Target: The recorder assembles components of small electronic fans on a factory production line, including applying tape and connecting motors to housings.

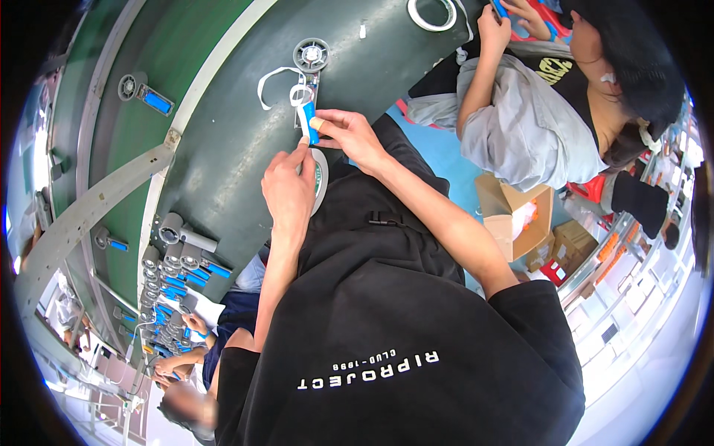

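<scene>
A small fan unit lies on the dark table in front of me, its round grey fan head [311, 55] pointing away and its narrow body opened toward me. At the near end of that body is a blue cylindrical battery [311, 121]. My right hand [355, 139] pinches it from the right with thumb and fingers. My left hand [290, 183] is closed at its near end, fingertips against the battery and a white strip along its side. A loose white strip [277, 73] curls beside the fan. Partly behind my left hand rests a roll of tape [321, 178].
Another white tape roll [431, 13] lies at the table's far right. Left runs a green conveyor [130, 56] carrying fan units with blue batteries [157, 102]. Several more fan units [175, 260] crowd the lower left near a co-worker. Another person [520, 111] sits at right, near an open cardboard box [497, 215].
</scene>
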A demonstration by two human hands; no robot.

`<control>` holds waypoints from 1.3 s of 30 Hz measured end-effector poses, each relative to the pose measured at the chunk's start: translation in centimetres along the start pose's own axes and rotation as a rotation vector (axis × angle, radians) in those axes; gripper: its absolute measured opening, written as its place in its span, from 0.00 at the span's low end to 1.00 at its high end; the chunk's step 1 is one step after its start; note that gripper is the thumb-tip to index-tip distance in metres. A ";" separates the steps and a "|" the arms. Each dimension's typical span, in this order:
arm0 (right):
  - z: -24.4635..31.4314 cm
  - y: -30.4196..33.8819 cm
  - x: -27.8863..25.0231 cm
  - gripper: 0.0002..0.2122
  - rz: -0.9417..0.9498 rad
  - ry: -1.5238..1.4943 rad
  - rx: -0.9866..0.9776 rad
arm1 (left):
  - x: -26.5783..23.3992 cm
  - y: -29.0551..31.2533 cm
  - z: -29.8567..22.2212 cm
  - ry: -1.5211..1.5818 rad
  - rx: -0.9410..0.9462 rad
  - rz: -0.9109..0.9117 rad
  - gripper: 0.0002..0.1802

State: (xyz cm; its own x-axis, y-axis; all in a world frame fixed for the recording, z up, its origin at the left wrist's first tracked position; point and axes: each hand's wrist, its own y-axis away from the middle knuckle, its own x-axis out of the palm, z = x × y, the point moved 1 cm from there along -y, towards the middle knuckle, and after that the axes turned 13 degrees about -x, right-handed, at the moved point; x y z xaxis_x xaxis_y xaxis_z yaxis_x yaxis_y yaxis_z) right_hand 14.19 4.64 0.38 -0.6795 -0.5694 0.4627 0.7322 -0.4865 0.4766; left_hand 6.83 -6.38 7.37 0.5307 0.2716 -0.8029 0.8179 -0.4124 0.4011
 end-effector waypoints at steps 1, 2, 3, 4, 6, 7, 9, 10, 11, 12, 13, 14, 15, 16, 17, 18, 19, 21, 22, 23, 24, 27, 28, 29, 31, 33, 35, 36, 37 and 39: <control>-0.2 0.0 0.0 0.18 0.000 0.000 0.001 | 0.1 0.0 0.1 0.009 0.012 0.000 0.10; -0.2 0.0 0.0 0.17 -0.013 0.001 -0.001 | 0.2 -0.1 0.1 0.018 0.025 -0.001 0.11; -0.2 0.0 0.0 0.17 -0.027 0.002 -0.002 | 0.3 -0.1 0.2 0.019 0.025 -0.001 0.11; -0.1 -0.1 -0.2 0.17 -0.026 0.002 -0.002 | 0.3 -0.1 0.2 0.004 0.029 -0.005 0.11; 0.9 -0.3 -0.2 0.16 0.003 -0.085 0.074 | 0.3 -0.1 0.4 -0.011 0.032 -0.009 0.11; 0.6 -0.4 0.1 0.16 0.003 -0.085 0.075 | 0.2 -0.1 0.4 -0.026 0.057 -0.011 0.11; -0.1 -0.8 1.0 0.16 -0.150 0.179 -0.077 | 0.3 0.1 0.4 -0.041 0.082 -0.012 0.12; -0.2 -0.8 1.1 0.16 -0.149 0.179 -0.077 | 0.4 0.2 0.2 -0.053 0.090 -0.012 0.12; 0.1 -0.8 1.3 0.16 -0.145 0.322 -0.132 | 0.5 0.4 0.0 -0.065 0.097 -0.012 0.12; 0.3 -0.9 1.5 0.16 -0.139 0.466 -0.187 | 0.4 0.5 -0.1 -0.065 0.096 -0.013 0.12; 0.0 -1.2 1.3 0.15 -0.178 0.413 -0.175 | 0.2 0.5 -0.3 -0.066 0.089 0.002 0.13; 0.0 -1.3 1.1 0.15 -0.180 0.412 -0.173 | 0.3 0.6 -0.4 -0.068 0.082 0.022 0.13; 0.1 -1.3 0.9 0.15 -0.210 0.348 -0.151 | 0.4 0.6 -0.5 -0.070 0.082 0.024 0.13; 0.1 -1.2 0.7 0.15 -0.240 0.283 -0.130 | 0.5 0.6 -0.6 -0.040 0.083 0.012 0.13; 0.4 -1.2 0.8 0.15 -0.260 0.299 -0.136 | 0.5 0.7 -0.6 -0.008 0.082 -0.003 0.13; 0.3 -1.2 0.8 0.15 -0.259 0.299 -0.136 | 0.7 0.7 -0.4 -0.008 0.082 -0.004 0.13; 0.0 -1.3 0.7 0.15 -0.242 0.266 -0.149 | 0.9 0.6 0.1 0.067 0.106 -0.024 0.14; 0.3 -1.3 0.8 0.15 -0.228 0.236 -0.162 | 0.8 0.2 0.3 0.145 0.131 -0.042 0.15; 0.4 -1.2 0.8 0.15 -0.232 0.242 -0.153 | 0.7 0.1 0.5 0.252 -0.047 0.070 0.16; 0.6 -1.1 0.9 0.16 -0.235 0.248 -0.145 | 0.6 -0.1 0.5 0.359 -0.225 0.181 0.17; 0.5 -1.1 0.7 0.16 -0.235 0.249 -0.145 | 0.3 -0.5 0.6 0.359 -0.225 0.180 0.17; 0.3 -1.0 0.8 0.15 -0.191 0.245 -0.122 | 0.4 -1.3 1.1 0.611 -0.407 0.505 0.19; 0.3 -0.9 0.9 0.15 -0.177 0.204 -0.126 | 0.4 -1.4 1.2 0.613 -0.411 0.502 0.19; 0.5 -0.9 1.1 0.15 -0.163 0.163 -0.130 | 0.3 -1.6 1.3 0.583 -0.440 0.541 0.18; 0.0 -0.8 0.9 0.15 -0.150 0.136 -0.111 | 0.4 -2.1 1.8 0.557 -0.473 0.578 0.17; 0.0 -0.7 1.0 0.15 -0.138 0.112 -0.093 | 0.4 -2.4 2.2 0.386 -0.326 0.385 0.15; -0.1 -0.6 1.1 0.15 -0.133 0.037 -0.026 | 0.4 -2.3 2.2 0.298 -0.315 0.302 0.14; 0.1 -0.6 1.1 0.15 -0.128 0.040 -0.024 | 0.2 -2.2 2.0 0.207 -0.299 0.222 0.13; 0.3 -0.6 1.0 0.15 -0.118 -0.002 0.006 | 0.0 -2.0 1.7 0.189 -0.281 0.169 0.12; 0.4 -0.7 1.0 0.15 -0.101 -0.042 0.038 | 0.4 -1.9 2.3 0.170 -0.208 0.099 0.13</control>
State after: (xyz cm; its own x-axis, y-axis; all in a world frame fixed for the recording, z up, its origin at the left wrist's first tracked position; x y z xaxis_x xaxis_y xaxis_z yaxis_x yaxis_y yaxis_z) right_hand 12.95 4.69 0.84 -0.7518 -0.4901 0.4411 0.6580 -0.5141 0.5502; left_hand 4.98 -7.47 5.31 0.6255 0.3877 -0.6770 0.7790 -0.2616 0.5699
